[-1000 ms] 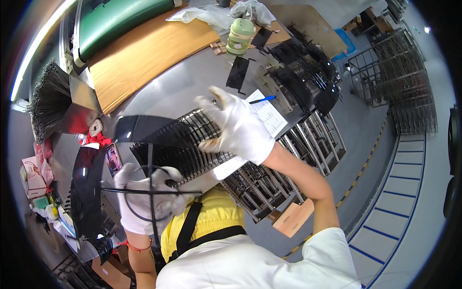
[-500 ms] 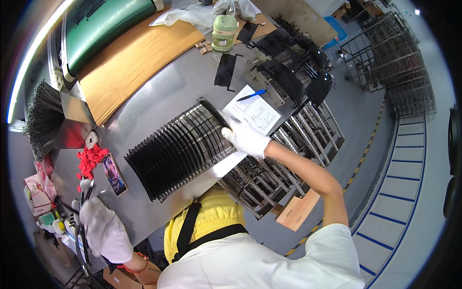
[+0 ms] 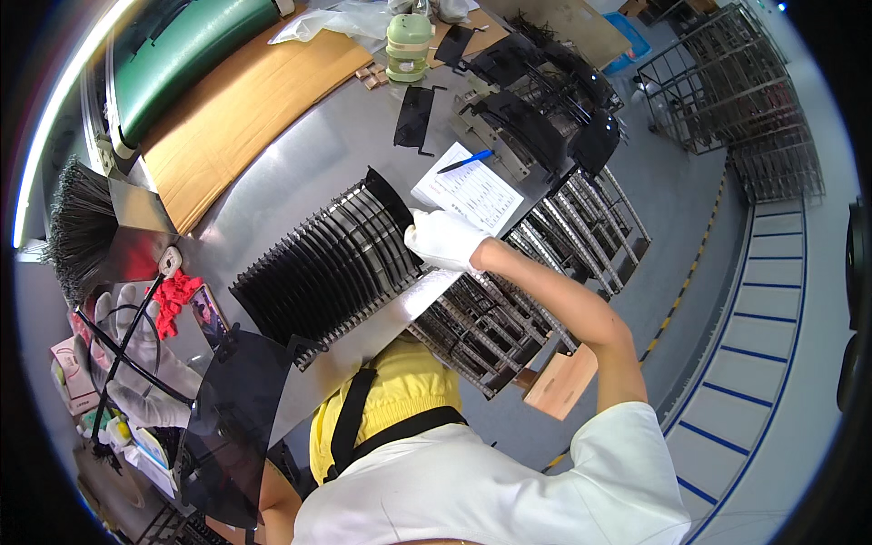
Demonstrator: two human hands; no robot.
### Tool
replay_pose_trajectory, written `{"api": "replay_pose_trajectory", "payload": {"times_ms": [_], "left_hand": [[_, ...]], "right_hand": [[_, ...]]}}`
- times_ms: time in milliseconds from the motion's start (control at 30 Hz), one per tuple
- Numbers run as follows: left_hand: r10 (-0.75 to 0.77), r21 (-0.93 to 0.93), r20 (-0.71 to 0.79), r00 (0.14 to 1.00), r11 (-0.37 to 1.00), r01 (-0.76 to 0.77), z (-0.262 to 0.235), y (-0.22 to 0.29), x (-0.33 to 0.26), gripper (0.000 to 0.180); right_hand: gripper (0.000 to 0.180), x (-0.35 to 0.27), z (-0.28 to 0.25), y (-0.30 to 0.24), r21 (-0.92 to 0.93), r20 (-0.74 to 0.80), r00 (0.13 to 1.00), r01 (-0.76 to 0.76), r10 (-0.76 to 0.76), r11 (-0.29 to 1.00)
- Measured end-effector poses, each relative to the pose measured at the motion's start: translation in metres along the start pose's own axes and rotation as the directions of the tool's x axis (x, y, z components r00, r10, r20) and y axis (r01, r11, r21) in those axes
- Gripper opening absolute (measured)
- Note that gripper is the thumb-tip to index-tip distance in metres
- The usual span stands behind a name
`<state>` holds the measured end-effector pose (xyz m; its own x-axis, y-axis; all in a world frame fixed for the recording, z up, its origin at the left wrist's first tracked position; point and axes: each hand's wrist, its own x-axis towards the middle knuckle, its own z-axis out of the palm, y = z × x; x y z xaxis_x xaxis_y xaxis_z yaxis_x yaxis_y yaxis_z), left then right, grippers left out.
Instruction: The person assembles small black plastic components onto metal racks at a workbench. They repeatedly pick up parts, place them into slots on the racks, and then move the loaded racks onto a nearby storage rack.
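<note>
My left hand, in a white glove, is at the left edge of the metal table. Its fingers are around the crossed thin black rods of a dark see-through curved panel, tilted in the air by the table's near edge. A long row of black curved slatted parts lies across the table's middle. At the row's right end is my right hand, also gloved, fingers curled in against the last part. What those fingers grip is hidden.
A phone and red cloth lie left of the row. Beyond are a printed sheet with a blue pen, a flat black part and a green bottle. Metal racks stand beside the table's right edge.
My left hand has raised and turned the panel, which was edge-on and now shows its broad face. My right hand has shifted slightly left, staying at the row's end.
</note>
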<state>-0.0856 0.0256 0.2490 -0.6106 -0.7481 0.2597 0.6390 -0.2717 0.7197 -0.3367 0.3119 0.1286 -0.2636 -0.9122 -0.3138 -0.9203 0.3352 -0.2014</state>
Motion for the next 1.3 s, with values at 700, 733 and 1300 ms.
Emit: {"api": "replay_pose_trajectory", "payload": {"times_ms": [700,733,1300], "left_hand": [[0.615,0.347,0.772,0.159,-0.199,-0.917,0.068,-0.084,0.021,0.064],[0.501,0.431,0.789,0.356,-0.036,-0.902,0.079,-0.083,0.003,0.056],[0.036,0.645,0.629,0.776,0.533,-0.548,0.150,-0.047,0.077,0.058]], "right_hand": [[0.080,0.001,-0.095,-0.099,0.609,-0.388,0.918,0.185,0.086,0.771],[0.082,0.005,-0.082,-0.104,0.398,-0.495,0.855,0.062,0.157,0.916],[0.036,-0.012,0.039,0.000,0.149,-0.042,0.990,-0.124,0.132,0.981]]}}
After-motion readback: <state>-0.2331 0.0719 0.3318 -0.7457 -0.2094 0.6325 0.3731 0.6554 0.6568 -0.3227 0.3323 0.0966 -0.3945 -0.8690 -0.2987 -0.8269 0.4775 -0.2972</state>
